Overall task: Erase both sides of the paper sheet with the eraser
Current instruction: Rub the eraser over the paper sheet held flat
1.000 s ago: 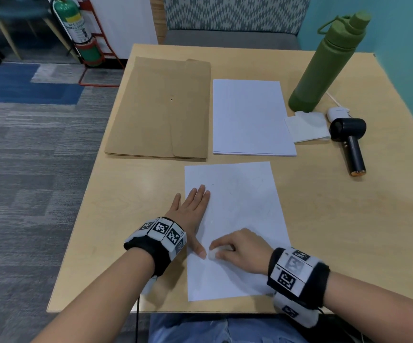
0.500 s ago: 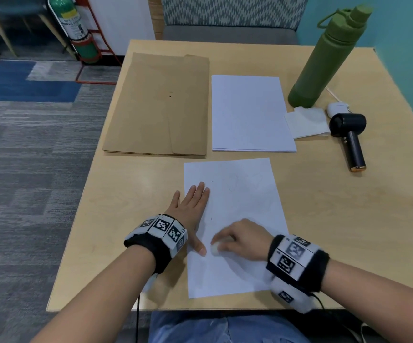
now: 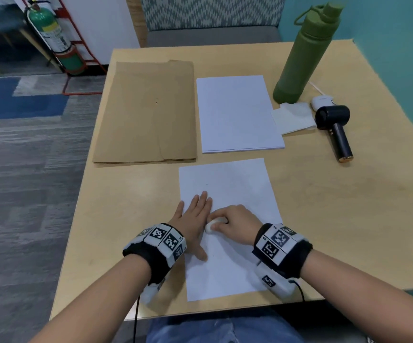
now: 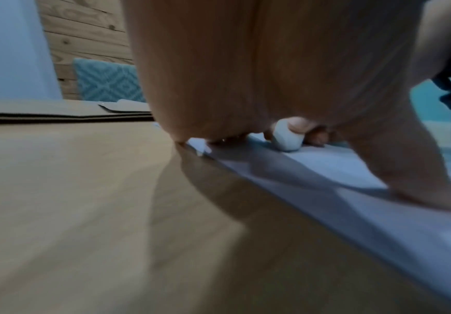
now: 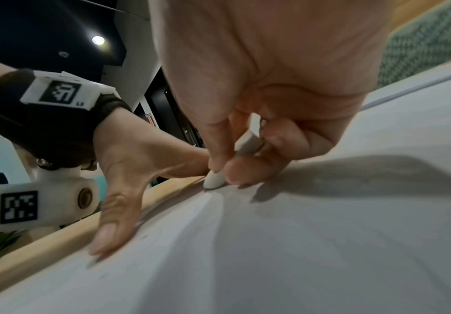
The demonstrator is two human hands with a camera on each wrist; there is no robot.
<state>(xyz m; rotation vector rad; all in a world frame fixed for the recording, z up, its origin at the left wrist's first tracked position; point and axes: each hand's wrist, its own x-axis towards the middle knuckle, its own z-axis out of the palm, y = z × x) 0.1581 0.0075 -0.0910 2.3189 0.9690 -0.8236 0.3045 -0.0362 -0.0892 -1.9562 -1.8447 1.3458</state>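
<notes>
A white paper sheet (image 3: 235, 194) lies flat near the table's front edge. My left hand (image 3: 194, 216) presses flat on the sheet's left edge, fingers straight and thumb spread (image 5: 108, 231). My right hand (image 3: 232, 225) pinches a small white eraser (image 3: 211, 225) and holds its tip on the paper, right beside the left palm. In the right wrist view the eraser (image 5: 214, 178) sits between thumb and fingers, touching the sheet (image 5: 299, 244). The left wrist view shows the eraser (image 4: 287, 137) behind my left palm.
A brown envelope (image 3: 148, 112) and a stack of white paper (image 3: 237, 115) lie farther back. At the right stand a green bottle (image 3: 304, 53), a folded tissue (image 3: 292, 117), a white earbud case (image 3: 323, 101) and a black handheld fan (image 3: 336, 129). The table's front edge (image 3: 200, 310) is close.
My right hand has carried the eraser up and leftward across the sheet, from its lower middle to right beside my left palm. The left hand has stayed pressed on the paper.
</notes>
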